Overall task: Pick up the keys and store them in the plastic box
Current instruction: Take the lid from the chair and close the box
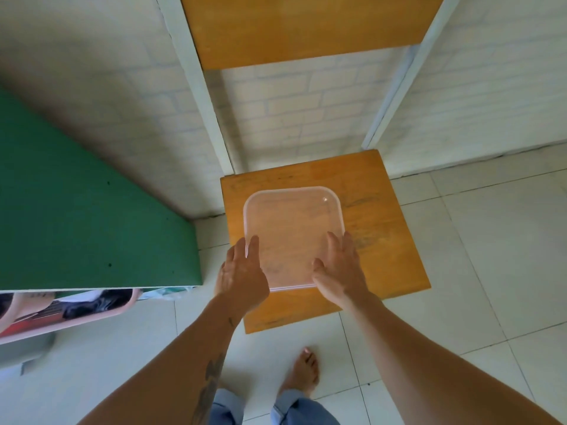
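Note:
A translucent square plastic box (291, 228) with its lid on lies flat on the wooden chair seat (383, 240). My left hand (241, 276) is at the box's near left corner, with its fingers along the left edge. My right hand (339, 269) holds the near right corner, thumb on top of the lid and fingers over the right side. No keys show anywhere in the view, and no dark shape shows through the lid.
The chair's backrest (306, 26) and white frame stand against a brick-patterned wall. A green board (92, 216) lies to the left, with a pink-rimmed bin (61, 314) under it. My bare foot (303, 372) is on the tiled floor in front of the chair.

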The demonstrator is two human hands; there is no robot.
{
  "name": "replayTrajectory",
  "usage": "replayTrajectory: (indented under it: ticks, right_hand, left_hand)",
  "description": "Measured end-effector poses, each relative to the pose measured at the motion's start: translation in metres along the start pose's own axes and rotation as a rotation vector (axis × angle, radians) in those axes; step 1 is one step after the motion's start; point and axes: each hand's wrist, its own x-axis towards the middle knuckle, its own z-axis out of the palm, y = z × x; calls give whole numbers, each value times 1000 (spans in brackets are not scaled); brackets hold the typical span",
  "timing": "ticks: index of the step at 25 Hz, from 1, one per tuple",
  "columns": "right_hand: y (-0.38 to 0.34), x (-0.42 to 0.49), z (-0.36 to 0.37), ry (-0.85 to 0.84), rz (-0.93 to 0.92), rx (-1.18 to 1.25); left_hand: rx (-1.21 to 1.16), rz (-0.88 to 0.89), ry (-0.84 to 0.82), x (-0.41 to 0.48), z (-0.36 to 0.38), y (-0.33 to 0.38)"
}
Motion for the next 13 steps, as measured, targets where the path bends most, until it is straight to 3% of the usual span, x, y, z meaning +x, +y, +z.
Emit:
replayTrajectory:
  ticks: [8,13]
  right_hand:
    - [-33,-43,-39,108,43,71]
    - [-77,-98,-108,278,-42,106]
  left_hand:
    - [-88,-6,36,-38,-48,17]
    - [-121,40,263,-81,-125,43]
